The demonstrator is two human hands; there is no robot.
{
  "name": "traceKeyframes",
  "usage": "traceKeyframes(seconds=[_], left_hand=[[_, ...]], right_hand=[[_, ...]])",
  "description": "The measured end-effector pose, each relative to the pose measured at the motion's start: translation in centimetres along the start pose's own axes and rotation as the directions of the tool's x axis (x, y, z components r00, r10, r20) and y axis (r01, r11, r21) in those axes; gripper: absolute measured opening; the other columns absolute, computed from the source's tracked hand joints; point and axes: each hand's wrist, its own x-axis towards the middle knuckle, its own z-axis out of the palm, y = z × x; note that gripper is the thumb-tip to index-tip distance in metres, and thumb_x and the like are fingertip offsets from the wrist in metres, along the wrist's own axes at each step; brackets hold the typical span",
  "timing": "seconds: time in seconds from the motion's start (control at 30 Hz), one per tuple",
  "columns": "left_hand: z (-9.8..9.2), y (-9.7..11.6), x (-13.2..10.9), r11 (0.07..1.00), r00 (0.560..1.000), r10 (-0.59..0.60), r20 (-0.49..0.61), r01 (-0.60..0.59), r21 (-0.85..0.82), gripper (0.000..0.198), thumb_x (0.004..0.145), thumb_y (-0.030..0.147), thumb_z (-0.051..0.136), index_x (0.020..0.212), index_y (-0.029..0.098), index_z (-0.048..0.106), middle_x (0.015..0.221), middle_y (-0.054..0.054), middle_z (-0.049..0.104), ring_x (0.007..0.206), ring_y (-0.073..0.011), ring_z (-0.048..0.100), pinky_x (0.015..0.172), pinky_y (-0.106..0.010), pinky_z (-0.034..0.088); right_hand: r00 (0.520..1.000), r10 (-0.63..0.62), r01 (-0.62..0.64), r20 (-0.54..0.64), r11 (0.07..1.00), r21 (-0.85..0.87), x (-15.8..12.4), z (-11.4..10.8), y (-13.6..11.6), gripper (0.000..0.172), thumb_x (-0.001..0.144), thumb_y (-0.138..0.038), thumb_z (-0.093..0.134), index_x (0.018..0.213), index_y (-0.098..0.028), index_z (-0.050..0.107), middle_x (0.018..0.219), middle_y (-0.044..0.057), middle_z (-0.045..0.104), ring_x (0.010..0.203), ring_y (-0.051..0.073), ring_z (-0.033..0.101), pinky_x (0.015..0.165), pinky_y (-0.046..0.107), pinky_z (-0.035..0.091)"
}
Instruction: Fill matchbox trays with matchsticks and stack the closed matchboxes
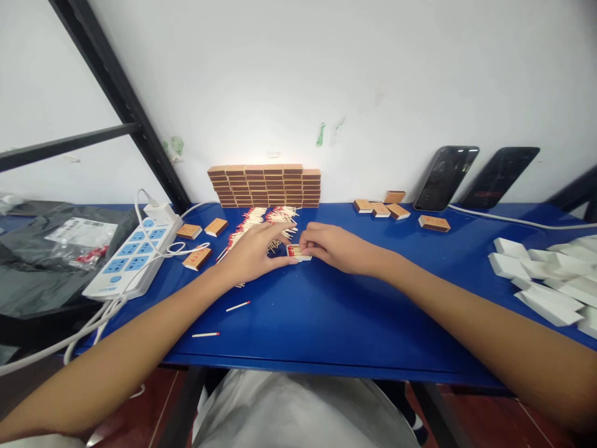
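A small white matchbox tray (305, 257) with red-headed matches lying in it rests on the blue table, between my two hands. My left hand (254, 252) curves around the tray's left end, its thumb at the near edge and its fingers toward the far side. At the right end, the bent fingers of my right hand (326, 246) press together over the matches; what they pinch is hidden. Just beyond my left hand spreads a pile of loose matches (247, 224), partly covered by that hand.
Stacked matchboxes (265, 186) stand against the wall. Single matchboxes (197, 257) lie left and right. Two loose matches (237, 306) are near the front. A power strip (135, 249) with cables is at left, phones (445, 179) lean at right, near white trays (550, 302).
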Motion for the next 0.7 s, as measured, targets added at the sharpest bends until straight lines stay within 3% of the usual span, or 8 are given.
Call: traceKeyframes(seconds=[0.27,0.43,0.5,0.63,0.7], left_hand=[[0.1,-0.1,0.0,1.000,1.000,0.001,0.005,-0.001,0.002,0.065,0.086,0.046,0.082,0.141,0.024,0.055,0.112,-0.004,0.079,0.114,-0.0281,0.070,0.102,-0.043,0.050],[0.0,-0.1,0.0,1.000,1.000,-0.002,0.012,0.002,0.018,0.065,0.087,0.047,0.081,0.143,0.026,0.054,0.111,-0.003,0.079,0.112,-0.0278,0.070,0.101,-0.043,0.051],[0.0,0.0,-0.1,1.000,1.000,-0.012,0.016,0.012,0.019,0.063,0.088,0.046,0.080,0.143,0.026,0.055,0.110,-0.003,0.079,0.112,-0.0280,0.070,0.101,-0.044,0.050],[0.0,0.1,-0.1,0.999,0.999,-0.040,0.029,0.039,0.033,0.060,0.089,0.048,0.078,0.140,0.026,0.057,0.110,-0.004,0.078,0.110,-0.0292,0.070,0.098,-0.044,0.051],[0.0,0.1,-0.1,0.999,0.999,-0.036,0.028,0.035,0.032,0.059,0.089,0.050,0.077,0.140,0.026,0.058,0.110,-0.004,0.078,0.111,-0.0291,0.069,0.099,-0.044,0.052]], right_hand=[[0.999,0.046,-0.047,-0.011,0.999,-0.015,0.0,0.5,-0.2,0.017,0.102,-0.022,0.049,0.095,-0.018,0.064,0.102,0.008,0.064,0.085,0.019,0.059,0.075,0.029,0.043],[0.983,0.056,-0.065,-0.173,0.997,-0.044,0.2,-1.0,0.8,0.015,0.098,-0.028,0.057,0.093,-0.020,0.068,0.094,0.006,0.067,0.082,0.019,0.060,0.073,0.030,0.043],[0.949,0.146,-0.180,-0.281,0.979,-0.098,0.1,-2.3,2.3,0.019,0.097,-0.032,0.057,0.092,-0.019,0.070,0.092,0.007,0.069,0.081,0.020,0.061,0.073,0.032,0.043],[0.799,0.366,-0.517,-0.477,0.823,-0.234,-1.1,-5.0,8.0,0.024,0.095,-0.035,0.056,0.096,-0.018,0.072,0.100,0.013,0.071,0.090,0.028,0.064,0.078,0.038,0.045],[0.811,0.393,-0.540,-0.434,0.788,-0.296,-2.1,-5.8,10.9,0.027,0.093,-0.039,0.058,0.101,-0.018,0.073,0.112,0.016,0.070,0.096,0.030,0.065,0.082,0.040,0.047]])
